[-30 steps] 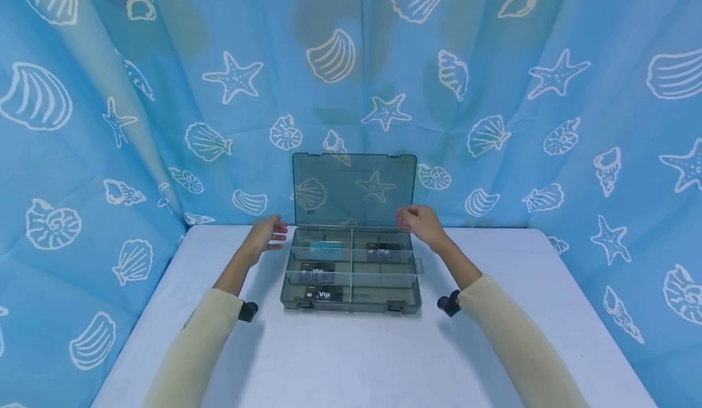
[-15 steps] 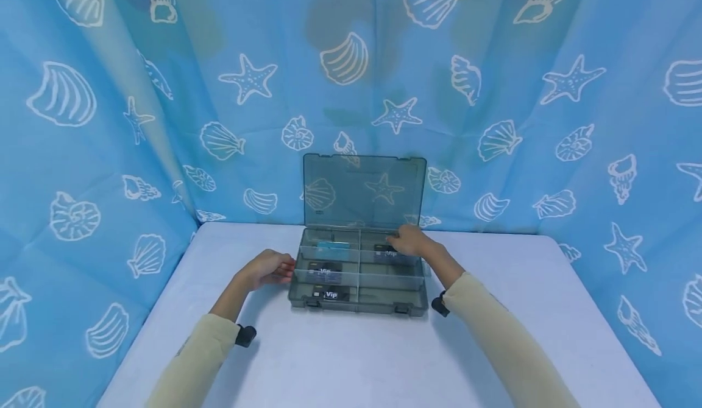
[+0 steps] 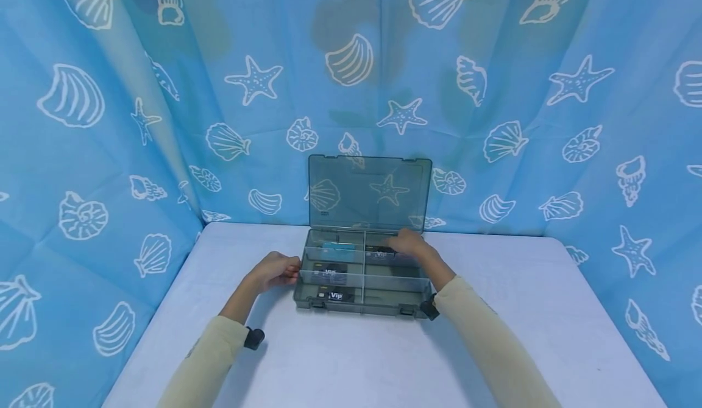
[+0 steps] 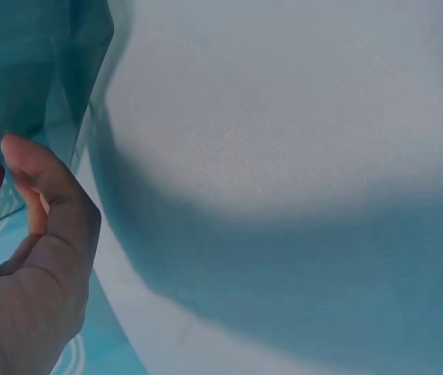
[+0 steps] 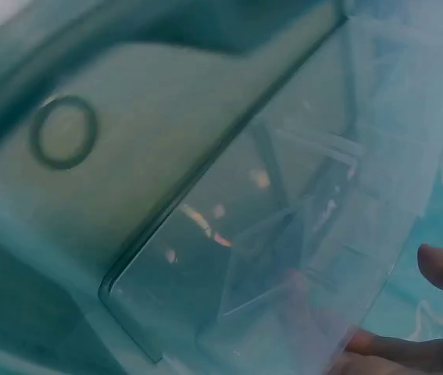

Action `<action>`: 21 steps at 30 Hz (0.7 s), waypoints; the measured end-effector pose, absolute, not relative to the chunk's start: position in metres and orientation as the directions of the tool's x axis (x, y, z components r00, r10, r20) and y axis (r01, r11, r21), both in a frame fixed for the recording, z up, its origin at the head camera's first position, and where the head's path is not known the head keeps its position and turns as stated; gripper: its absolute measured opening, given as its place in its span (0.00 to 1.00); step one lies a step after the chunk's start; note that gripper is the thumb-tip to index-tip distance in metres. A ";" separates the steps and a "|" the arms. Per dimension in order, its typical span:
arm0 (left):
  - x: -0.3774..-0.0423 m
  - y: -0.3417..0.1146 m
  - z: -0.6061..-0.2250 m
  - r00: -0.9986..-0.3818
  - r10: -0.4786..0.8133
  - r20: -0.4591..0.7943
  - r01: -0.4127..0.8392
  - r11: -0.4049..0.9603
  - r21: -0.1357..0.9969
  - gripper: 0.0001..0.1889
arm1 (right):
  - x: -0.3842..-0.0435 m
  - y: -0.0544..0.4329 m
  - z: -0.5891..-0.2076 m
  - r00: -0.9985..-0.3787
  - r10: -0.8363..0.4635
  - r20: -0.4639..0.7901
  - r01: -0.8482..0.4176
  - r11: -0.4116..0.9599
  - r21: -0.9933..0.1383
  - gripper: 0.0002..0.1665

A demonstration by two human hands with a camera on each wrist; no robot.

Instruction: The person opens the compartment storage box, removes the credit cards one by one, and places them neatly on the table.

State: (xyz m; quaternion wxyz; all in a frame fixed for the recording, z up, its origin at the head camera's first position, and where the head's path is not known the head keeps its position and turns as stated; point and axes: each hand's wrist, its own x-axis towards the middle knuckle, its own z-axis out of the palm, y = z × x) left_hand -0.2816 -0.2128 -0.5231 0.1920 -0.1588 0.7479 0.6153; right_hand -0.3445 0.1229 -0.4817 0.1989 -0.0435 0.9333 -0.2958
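A smoky clear divided storage box (image 3: 384,312) lies on the table, its lid (image 3: 370,189) raised at the back. At the box's left wall, my left hand (image 3: 276,269) holds the edge between thumb and fingertips. My right hand (image 3: 408,242) reaches into the back right compartment, fingers at a black Vip card (image 3: 379,252). In the right wrist view its thumb stands apart from the fingers, some of which show through the clear plastic. The left column holds a light blue card (image 3: 338,248) at the back, then a Vip card (image 3: 329,270) mid-row and another Vip card (image 3: 336,295) in front.
Clear dividers (image 3: 392,281) split the box into compartments. A white-covered table (image 3: 351,365) carries it. Close behind the raised lid hangs a blue shell-patterned curtain (image 3: 351,109), which also runs along both sides.
My right hand has come down from beside the lid into the back right compartment, and the Vip card there has slid left. My left hand has moved forward onto the left wall.
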 end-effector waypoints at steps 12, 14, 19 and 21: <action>-0.280 -0.212 -0.520 -0.876 0.016 -0.482 -0.469 0.201 0.860 0.21 | -0.352 0.136 -0.481 -0.862 -0.182 -0.473 0.381 0.384 -0.841 0.44; -0.280 -0.213 -0.521 -0.873 0.010 -0.487 -0.476 0.194 0.858 0.20 | -0.352 0.135 -0.485 -0.877 -0.186 -0.442 0.349 0.384 -0.855 0.39; -0.280 -0.212 -0.523 -0.879 -0.012 -0.476 -0.465 0.235 0.854 0.17 | -0.352 0.135 -0.493 -0.919 -0.159 -0.360 0.282 0.374 -0.884 0.20; -0.280 -0.212 -0.524 -0.884 -0.022 -0.467 -0.457 0.255 0.852 0.16 | -0.351 0.135 -0.495 -0.931 -0.133 -0.341 0.273 0.368 -0.889 0.16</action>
